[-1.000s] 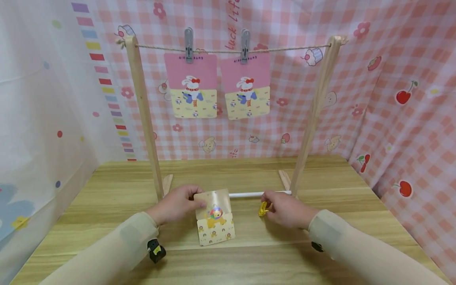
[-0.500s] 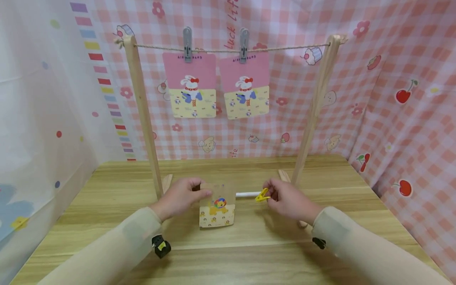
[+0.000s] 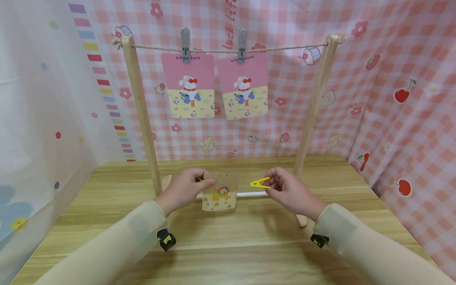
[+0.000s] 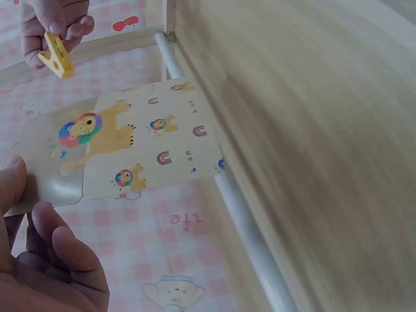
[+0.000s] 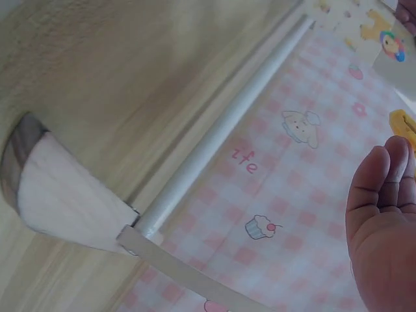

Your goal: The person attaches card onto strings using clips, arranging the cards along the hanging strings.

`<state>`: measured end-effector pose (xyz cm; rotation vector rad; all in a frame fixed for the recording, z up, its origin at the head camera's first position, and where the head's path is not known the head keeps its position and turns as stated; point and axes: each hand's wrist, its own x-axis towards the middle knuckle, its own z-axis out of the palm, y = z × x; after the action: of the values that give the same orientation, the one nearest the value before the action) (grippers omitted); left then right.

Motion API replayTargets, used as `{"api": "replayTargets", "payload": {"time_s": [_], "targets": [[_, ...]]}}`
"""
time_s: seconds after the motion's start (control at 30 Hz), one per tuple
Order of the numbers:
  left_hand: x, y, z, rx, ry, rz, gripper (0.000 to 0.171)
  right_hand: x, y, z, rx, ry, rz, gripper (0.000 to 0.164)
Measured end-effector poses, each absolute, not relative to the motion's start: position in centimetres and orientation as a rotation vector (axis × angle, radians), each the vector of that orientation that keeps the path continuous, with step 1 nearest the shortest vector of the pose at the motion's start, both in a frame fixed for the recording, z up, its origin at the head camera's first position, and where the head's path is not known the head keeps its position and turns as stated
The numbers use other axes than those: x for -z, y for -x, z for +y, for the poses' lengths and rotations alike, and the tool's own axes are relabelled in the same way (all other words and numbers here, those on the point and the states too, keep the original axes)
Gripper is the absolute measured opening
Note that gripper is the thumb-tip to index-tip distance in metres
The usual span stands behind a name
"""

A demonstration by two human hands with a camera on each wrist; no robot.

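My left hand (image 3: 187,187) pinches the upper left corner of a lion-print card (image 3: 219,196), which hangs upright in front of the white rod. In the left wrist view the card (image 4: 149,133) shows a rainbow-maned lion and small rainbows, with thumb and fingers on its plain end. My right hand (image 3: 290,192) pinches a yellow clothespin (image 3: 260,183) by its handle end, its nose pointing left toward the card, a short gap away. In the right wrist view the clothespin (image 5: 403,127) is partly cut off by the frame edge.
A wooden stand with a left post (image 3: 141,114) and right post (image 3: 315,107) carries a string (image 3: 285,48). Grey clothespins (image 3: 185,44) hold two pink-and-yellow rabbit cards (image 3: 189,85) on it. A white rod (image 3: 251,194) joins the posts low over the wooden table (image 3: 228,257).
Both hands have risen off the table, carrying the lion card and the yellow clothespin up and away from me. The clothespin has turned so its nose points left.
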<state>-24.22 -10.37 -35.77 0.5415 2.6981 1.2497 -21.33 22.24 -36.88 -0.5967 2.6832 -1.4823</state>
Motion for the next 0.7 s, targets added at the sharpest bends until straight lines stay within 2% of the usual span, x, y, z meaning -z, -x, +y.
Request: {"api": "replayTargets", "payload": {"time_s": [0.17,0.47,0.7], "targets": [[34.9,24.5,-9.9,-1.253,-0.538,2.731,0.021,36.1,21.0,22.2,1.536,0.600,2.694,0.025],[33.2,25.2,-9.1,-1.262,-0.634,2.785,0.029,34.7,20.8,22.4,1.625,0.649,2.744,0.027],[32.1,25.5,-8.6,-1.284,-0.669,2.809,0.024,33.8,20.7,22.6,1.703,0.643,2.766,0.030]]}}
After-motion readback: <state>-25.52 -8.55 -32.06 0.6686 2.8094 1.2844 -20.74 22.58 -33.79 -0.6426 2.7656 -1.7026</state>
